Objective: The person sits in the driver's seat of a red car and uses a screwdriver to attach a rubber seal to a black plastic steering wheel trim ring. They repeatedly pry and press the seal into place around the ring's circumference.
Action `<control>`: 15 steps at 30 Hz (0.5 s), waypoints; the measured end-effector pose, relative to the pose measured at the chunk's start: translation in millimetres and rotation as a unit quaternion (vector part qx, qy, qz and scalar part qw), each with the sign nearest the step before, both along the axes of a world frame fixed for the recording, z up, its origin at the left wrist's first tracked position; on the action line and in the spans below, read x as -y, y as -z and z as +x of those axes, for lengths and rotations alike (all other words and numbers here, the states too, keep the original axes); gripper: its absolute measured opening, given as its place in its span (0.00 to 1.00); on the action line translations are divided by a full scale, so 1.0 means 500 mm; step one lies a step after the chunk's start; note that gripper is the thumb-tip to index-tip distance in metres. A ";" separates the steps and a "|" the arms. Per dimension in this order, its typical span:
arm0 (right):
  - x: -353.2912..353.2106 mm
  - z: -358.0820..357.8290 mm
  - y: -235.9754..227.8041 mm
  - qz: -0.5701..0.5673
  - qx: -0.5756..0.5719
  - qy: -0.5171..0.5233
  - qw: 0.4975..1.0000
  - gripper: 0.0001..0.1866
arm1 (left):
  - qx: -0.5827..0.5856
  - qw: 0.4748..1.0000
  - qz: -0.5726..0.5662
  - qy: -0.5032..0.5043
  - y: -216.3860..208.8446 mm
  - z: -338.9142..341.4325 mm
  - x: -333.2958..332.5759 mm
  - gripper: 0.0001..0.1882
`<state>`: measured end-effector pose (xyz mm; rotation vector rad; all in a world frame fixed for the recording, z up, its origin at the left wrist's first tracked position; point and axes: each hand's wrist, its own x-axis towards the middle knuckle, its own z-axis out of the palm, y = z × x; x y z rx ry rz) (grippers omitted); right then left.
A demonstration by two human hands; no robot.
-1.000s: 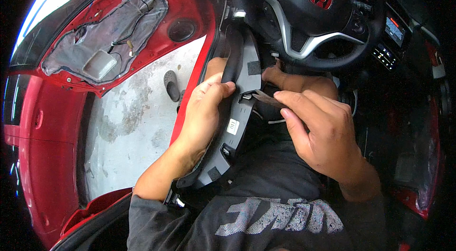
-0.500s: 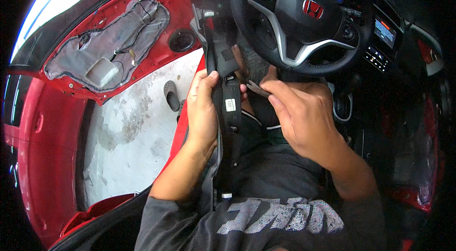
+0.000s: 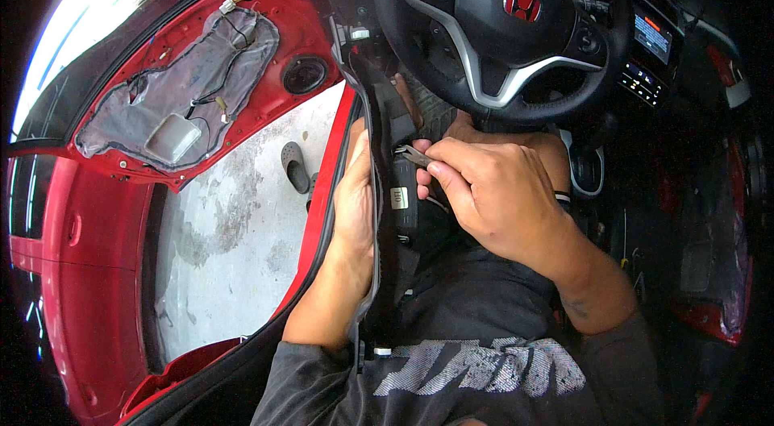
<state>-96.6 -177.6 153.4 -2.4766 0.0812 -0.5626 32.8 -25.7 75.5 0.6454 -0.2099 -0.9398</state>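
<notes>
My left hand is wrapped round a long black plastic trim strip that stretches from beside the steering wheel down to my lap. Fingertips of that hand show on the strip's far side. A pale label and small clips sit on the strip's inner face. My right hand grips grey metal pliers, their handles hidden in the palm. The tips of the pliers reach a small clip on the strip, close to my left fingertips; whether they pinch it I cannot tell.
The steering wheel stands just ahead of my hands. On the left, an open red door with its panel off shows bare wiring and a speaker. Beyond the red sill, a grey clog lies on the concrete floor. A gear lever surround is at right.
My right hand and the pliers have moved slightly left, onto the clip. The strip has turned a little, and my left hand has slid further behind it.
</notes>
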 end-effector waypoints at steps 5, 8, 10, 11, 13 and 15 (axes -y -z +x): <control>0.013 0.004 -0.030 -0.087 -0.052 -0.009 0.995 0.09 | 0.028 0.998 0.040 -0.032 0.006 -0.014 0.010 0.19; 0.003 0.002 -0.056 -0.123 -0.082 0.000 0.989 0.09 | 0.033 0.998 0.043 -0.031 0.021 -0.010 0.006 0.19; 0.002 0.001 -0.055 -0.116 -0.078 0.002 0.990 0.09 | 0.035 0.998 0.041 -0.022 0.021 -0.007 0.003 0.19; 0.004 0.002 -0.043 -0.095 -0.069 -0.005 0.993 0.09 | 0.040 0.998 0.043 -0.016 0.018 -0.005 -0.001 0.19; 0.005 0.004 -0.032 -0.081 -0.053 -0.007 0.995 0.09 | 0.047 0.998 0.045 -0.014 0.013 -0.006 -0.004 0.20; 0.001 0.002 -0.028 -0.094 -0.037 0.003 0.995 0.10 | 0.050 0.998 0.046 -0.019 0.011 -0.007 -0.006 0.20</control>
